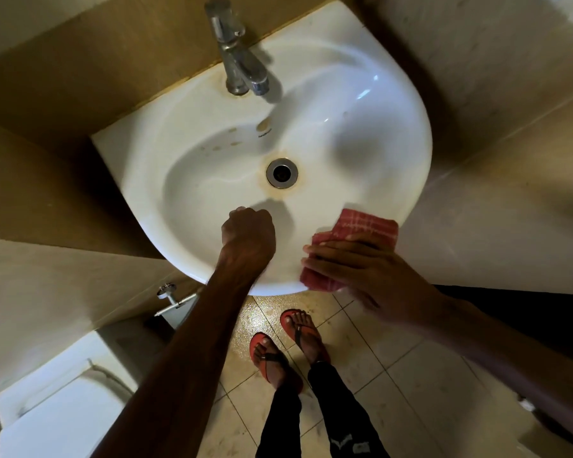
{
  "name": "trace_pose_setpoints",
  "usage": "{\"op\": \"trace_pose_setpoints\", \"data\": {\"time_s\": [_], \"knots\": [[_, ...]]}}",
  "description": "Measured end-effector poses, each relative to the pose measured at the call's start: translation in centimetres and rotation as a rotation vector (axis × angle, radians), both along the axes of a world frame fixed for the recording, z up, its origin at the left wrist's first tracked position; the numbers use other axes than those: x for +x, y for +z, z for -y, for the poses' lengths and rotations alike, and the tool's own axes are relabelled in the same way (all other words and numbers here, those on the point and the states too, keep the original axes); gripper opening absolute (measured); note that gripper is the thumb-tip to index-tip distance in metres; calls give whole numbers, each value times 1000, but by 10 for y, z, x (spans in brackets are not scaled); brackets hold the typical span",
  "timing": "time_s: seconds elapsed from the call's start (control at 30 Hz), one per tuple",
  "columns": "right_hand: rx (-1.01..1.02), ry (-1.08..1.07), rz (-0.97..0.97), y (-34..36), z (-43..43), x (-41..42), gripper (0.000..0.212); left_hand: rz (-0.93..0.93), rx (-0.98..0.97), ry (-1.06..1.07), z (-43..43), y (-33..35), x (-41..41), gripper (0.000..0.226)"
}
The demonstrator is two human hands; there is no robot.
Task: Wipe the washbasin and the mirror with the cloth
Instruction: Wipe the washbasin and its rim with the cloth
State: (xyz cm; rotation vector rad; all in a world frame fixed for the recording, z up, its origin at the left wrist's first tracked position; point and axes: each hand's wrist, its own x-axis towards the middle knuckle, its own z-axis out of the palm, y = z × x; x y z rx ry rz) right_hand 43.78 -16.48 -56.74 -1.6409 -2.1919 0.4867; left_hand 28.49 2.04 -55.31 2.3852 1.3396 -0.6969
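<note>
The right hand (354,269) lies flat with straight fingers, pressing the red checked cloth (361,226) onto the rim of the washbasin (411,143), near and to the right of the drain (282,172). The left hand (248,234) is curled into a fist that holds nothing and rests on the rim just nearer than the drain. The tap (239,61) stands beyond the drain.

Red cloth (361,228) on washbasin (407,137) (front rim)

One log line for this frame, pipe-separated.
step: wipe washbasin front rim | right hand: flat, pressing cloth on front-right rim | left hand: fist on front rim | yellowish stain around drain
</note>
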Motion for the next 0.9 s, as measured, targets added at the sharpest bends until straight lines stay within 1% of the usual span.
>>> {"op": "trace_pose_setpoints", "data": {"time_s": [0.1, 0.17, 0.23, 0.37, 0.43, 0.53, 0.63, 0.67, 0.73, 0.8, 0.83, 0.9], "knots": [[-91, 80, 82, 4, -13, -14, 57, -6, -4, -5, 0, 4, 1, 31], [-195, 106, 128, 11, -24, -9, 61, -2, -9, -19, -2, 6, -1, 31], [-299, 98, 161, 17, -33, 5, 67, 1, -8, -36, -3, 7, -5, 29], [-382, 8, 278, 26, -46, 29, 67, 12, 15, -43, -3, 5, -10, 26], [-395, -18, 344, 26, -47, 29, 68, 21, 17, -34, -3, 5, -10, 27], [-331, -99, 398, 37, -41, 30, 65, 42, 23, -31, -3, 5, -10, 28], [-307, -89, 431, 42, -32, 32, 63, 54, 30, -39, -5, 4, -13, 27], [-352, -92, 429, 43, -33, 31, 65, 57, 31, -42, -5, 3, -13, 26], [-505, -99, 437, 42, -48, 26, 68, 54, 35, -45, -6, 3, -14, 26], [-629, -55, 470, 38, -70, 21, 61, 49, 37, -50, -5, 4, -14, 27], [-662, -33, 489, 30, -80, 21, 60, 49, 37, -52, -4, 5, -13, 27], [-703, -30, 532, 9, -99, 19, 65, 47, 34, -55, -4, 7, -14, 27]]}}
